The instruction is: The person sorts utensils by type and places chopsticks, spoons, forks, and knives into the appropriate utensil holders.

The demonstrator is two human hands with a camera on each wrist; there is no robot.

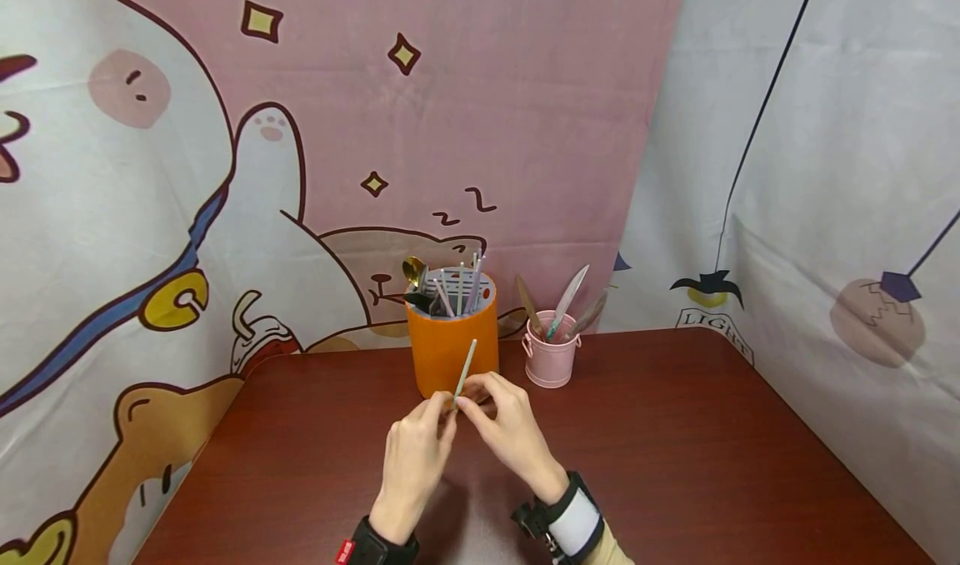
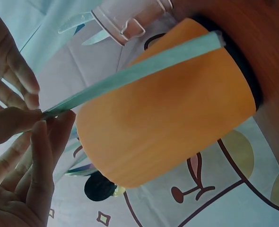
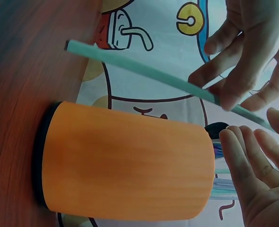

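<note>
A pale green drinking straw (image 1: pixel 467 363) slants upward between both hands, just in front of the orange holder. Near its lower end, the left hand (image 1: pixel 415 452) pinches it between thumb and fingers. Close beside, the right hand (image 1: pixel 512 432) has its thumb and forefinger at that same end and seems to pinch it there; its other fingers (image 3: pixel 246 165) are nearly straight. In the left wrist view the straw's free end (image 2: pixel 214 41) crosses the holder's side. The exact contact at the gripped end is partly hidden by the fingers.
Behind the hands stands an orange utensil holder (image 1: pixel 453 348) with a perforated top, holding spoons and several straws. To its right is a pink bucket (image 1: pixel 550 365) with several knife-like utensils. Both stand on a dark red-brown table (image 1: pixel 675 440) before a printed curtain (image 1: pixel 525 90).
</note>
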